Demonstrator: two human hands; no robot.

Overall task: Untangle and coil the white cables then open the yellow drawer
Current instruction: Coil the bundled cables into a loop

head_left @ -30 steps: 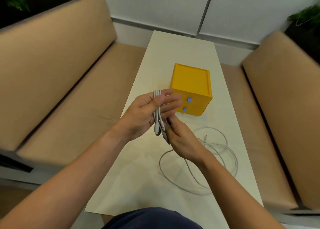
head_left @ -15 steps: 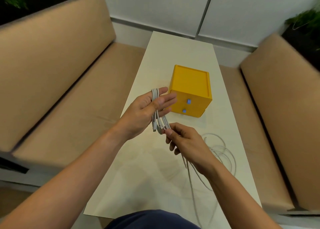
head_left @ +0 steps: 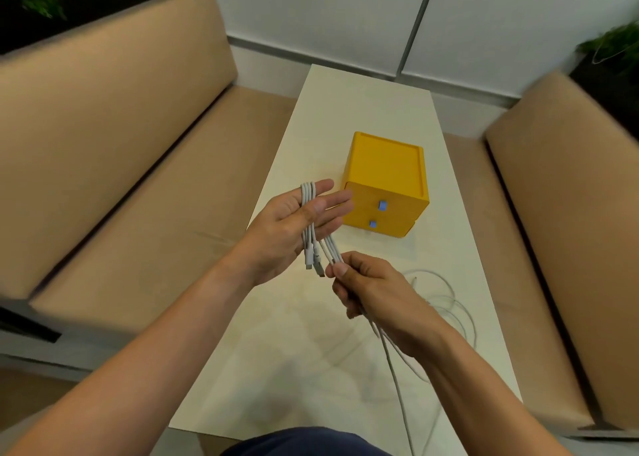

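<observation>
Several loops of white cable (head_left: pixel 308 210) lie across the palm of my left hand (head_left: pixel 294 229), pinned by the thumb, fingers nearly straight. Cable plugs (head_left: pixel 313 260) hang below that hand. My right hand (head_left: pixel 371 288) grips the cable strands just below, and they run down past my wrist toward the table's near edge. More loose white cable (head_left: pixel 453 303) lies on the white table (head_left: pixel 311 369) to the right. The yellow drawer box (head_left: pixel 385 182) stands behind my hands, both drawers closed, with two blue knobs (head_left: pixel 382 205) on its front.
Tan cushioned benches run along the table, one at the left (head_left: pixel 138 213) and one at the right (head_left: pixel 560 231). A white wall panel (head_left: pixel 345 16) closes the far end. Green plants (head_left: pixel 612 47) sit in the upper corners.
My right hand has pulled down and back from the left hand, drawing the cable strands taut toward me. Part of the loose loop has lifted off the table.
</observation>
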